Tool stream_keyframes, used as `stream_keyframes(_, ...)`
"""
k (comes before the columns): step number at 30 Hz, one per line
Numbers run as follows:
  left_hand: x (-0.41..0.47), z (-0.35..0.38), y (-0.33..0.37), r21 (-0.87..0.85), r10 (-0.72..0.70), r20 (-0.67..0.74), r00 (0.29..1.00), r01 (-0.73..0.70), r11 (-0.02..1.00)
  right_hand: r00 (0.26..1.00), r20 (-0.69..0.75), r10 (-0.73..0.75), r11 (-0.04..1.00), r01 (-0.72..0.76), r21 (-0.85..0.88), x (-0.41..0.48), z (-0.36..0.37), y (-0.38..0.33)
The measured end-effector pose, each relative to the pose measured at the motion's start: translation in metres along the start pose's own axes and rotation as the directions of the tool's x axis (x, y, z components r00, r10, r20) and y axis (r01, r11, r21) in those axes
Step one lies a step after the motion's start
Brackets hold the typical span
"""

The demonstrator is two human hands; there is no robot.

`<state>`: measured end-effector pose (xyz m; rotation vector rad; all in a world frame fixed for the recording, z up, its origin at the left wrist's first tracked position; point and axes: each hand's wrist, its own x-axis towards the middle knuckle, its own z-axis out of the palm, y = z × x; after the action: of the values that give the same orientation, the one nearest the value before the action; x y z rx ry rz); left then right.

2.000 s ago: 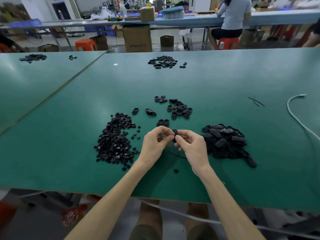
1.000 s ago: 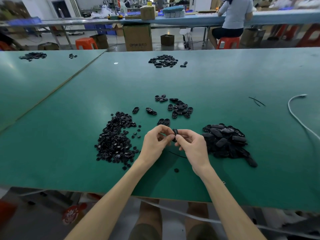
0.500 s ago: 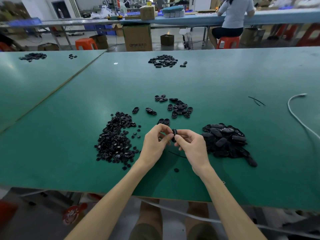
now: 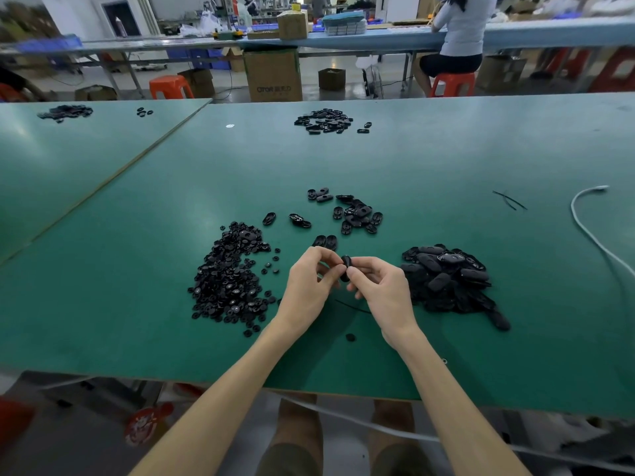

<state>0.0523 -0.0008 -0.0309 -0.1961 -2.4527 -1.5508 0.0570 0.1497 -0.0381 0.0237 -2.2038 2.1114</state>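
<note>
Left of the pinched black oval part (image 4: pixel 345 267), a heap of small round black pieces (image 4: pixel 228 276) covers the green table (image 4: pixel 137 304). Right of it, a heap of oval shells (image 4: pixel 446 278) lies just beside the right hand (image 4: pixel 385 290). Beyond it, a pair of shells (image 4: pixel 324 241) and scattered shells (image 4: pixel 357 214) crowd the way. Nearer than it, the surface is open apart from one loose round piece (image 4: pixel 350 337) and a thin black strand (image 4: pixel 350 306).
</note>
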Motion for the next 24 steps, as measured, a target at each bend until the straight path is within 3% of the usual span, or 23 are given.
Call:
stream_keyframes(8,0.0007,-0.0006,-0.0022,-0.021,-0.002,-0.006,1.000,0.002,1.000,1.000,-0.001,-0.001,1.000,0.001,-0.005,0.0005,0.0002,0.0010)
stream_keyframes(19,-0.0017,0.0021,-0.0021,0.028,0.105,0.024,0.994,-0.105,0.994,0.999,-0.048,-0.003,0.998,0.007,0.068,-0.0012,-0.0011,-0.0010)
stream_keyframes(24,0.0000,-0.0038,-0.0002,-0.136,0.011,0.009,1.000,-0.010,0.991,1.000,-0.012,-0.017,0.998,0.018,0.066,-0.0007,-0.0004,-0.0009)
